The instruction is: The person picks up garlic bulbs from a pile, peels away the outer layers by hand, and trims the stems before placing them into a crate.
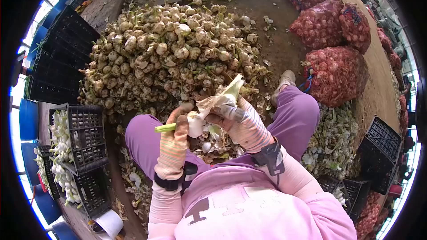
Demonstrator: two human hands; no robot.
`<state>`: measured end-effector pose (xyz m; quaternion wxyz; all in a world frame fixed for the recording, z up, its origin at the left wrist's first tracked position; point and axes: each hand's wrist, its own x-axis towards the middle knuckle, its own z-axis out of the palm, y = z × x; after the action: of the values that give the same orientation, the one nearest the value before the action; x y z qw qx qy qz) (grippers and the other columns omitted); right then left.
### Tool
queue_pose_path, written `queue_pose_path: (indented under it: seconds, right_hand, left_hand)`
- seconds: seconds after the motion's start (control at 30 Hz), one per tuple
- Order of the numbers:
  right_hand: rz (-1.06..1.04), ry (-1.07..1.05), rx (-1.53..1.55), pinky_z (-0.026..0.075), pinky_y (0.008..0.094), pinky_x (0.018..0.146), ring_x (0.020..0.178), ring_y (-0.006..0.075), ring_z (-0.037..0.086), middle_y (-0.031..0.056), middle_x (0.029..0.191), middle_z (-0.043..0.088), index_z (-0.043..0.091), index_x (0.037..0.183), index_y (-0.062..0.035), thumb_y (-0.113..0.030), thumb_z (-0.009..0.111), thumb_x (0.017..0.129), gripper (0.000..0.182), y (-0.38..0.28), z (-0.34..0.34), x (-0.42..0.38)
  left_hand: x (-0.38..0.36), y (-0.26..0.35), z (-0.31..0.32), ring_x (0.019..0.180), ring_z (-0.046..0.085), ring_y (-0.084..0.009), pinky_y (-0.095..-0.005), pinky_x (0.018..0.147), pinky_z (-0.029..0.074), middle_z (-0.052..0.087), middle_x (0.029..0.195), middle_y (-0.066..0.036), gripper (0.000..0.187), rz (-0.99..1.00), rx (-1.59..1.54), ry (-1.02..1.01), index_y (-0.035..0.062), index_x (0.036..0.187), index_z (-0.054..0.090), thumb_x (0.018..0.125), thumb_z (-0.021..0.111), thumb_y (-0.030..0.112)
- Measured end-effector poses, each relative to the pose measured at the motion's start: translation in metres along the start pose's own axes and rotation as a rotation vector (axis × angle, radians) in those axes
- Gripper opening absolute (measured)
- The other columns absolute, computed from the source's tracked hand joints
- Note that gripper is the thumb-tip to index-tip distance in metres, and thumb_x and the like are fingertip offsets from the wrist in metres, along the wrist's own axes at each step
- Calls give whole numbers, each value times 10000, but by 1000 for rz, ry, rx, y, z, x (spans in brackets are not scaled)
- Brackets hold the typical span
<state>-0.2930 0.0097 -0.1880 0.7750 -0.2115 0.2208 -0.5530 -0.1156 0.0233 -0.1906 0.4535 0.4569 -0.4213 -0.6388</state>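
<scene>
In front of my lap, a garlic bulb (195,125) with a white, peeled side is gripped by my left hand (177,129). Its cut green stem (165,127) sticks out to the left past my fingers. My right hand (238,118) pinches a strip of pale outer husk (229,94) beside the bulb, its tip pointing up and away. Both hands wear striped gloves with dirty fingertips. Loose peelings (213,144) lie between my legs, below the hands. A large heap of unpeeled garlic bulbs (169,53) rises just beyond.
Black crates (89,138) at the left hold white bulbs (62,138); another black crate stack (62,49) stands behind. Full red mesh sacks (336,75) sit at the right. Husk scraps (331,140) cover the floor beside my right leg, near a black crate (380,144).
</scene>
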Motion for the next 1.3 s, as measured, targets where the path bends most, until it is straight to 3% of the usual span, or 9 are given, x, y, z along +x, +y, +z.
queue_pose_path:
  seconds: [0.23,0.27,0.5,0.67,0.77,0.97,1.1,1.17,1.3]
  right_hand:
    - [-14,-43,666,520,253,630,841,215,593,144,993,602,529,1029,27,-64,521,855,197,-4,-18,7]
    - [-12,290,629,481,211,529,604,118,520,59,765,573,541,813,-5,-50,509,846,65,-13,-4,5]
    - [3,56,730,497,259,564,641,117,547,72,828,589,575,877,11,-99,488,858,142,-10,-32,0]
    - [-73,-65,-468,508,331,765,950,170,544,80,1186,473,280,1363,-136,-268,769,729,812,0,17,-13]
    - [-262,-282,-1021,451,256,814,909,133,537,39,1004,550,481,1161,-46,-57,671,794,413,22,10,-4]
    - [181,167,54,489,279,720,804,131,561,32,935,562,489,1130,-45,-97,482,924,212,28,8,2]
    - [-49,-169,-911,483,294,676,805,188,597,78,924,585,607,968,-39,51,551,753,240,29,2,-4]
    - [-91,-378,-1812,482,425,724,866,372,568,180,946,577,618,967,-32,21,599,594,377,22,0,-6]
    - [6,-462,-1929,470,424,694,814,372,562,165,846,569,618,872,-45,9,559,608,276,22,-24,-5]
  left_hand:
    - [-9,-2,-10,1073,578,-230,-310,854,522,556,1207,-151,303,143,-570,-198,-15,1101,596,822,646,93]
    - [-12,-5,-19,1142,534,-300,-363,897,507,498,1288,-169,290,66,-615,-191,22,1057,633,771,666,61]
    - [-11,-20,-34,1232,435,-323,-483,1028,371,471,1337,-117,236,165,-924,-246,154,1058,663,826,642,194]
    - [-14,-7,-31,1263,404,-316,-484,1049,335,489,1322,-124,201,363,-791,-205,91,971,672,812,671,215]
    - [-15,-10,-26,1277,395,-309,-460,1002,399,497,1293,-193,181,340,-583,-213,43,746,676,726,756,204]
    - [-14,-17,-36,1291,373,-320,-449,1020,391,489,1312,-163,195,445,-642,-501,64,769,686,755,732,253]
    - [-16,-8,-43,1281,384,-329,-467,1087,305,410,1378,-163,95,405,-835,-59,68,920,631,876,551,93]
    - [-14,-3,-90,1250,429,-293,-475,1097,268,474,1336,-127,64,-481,-309,252,92,863,601,817,571,58]
    - [-29,24,-104,1164,497,-236,-415,983,373,528,1252,-107,182,255,415,268,94,948,612,782,564,36]
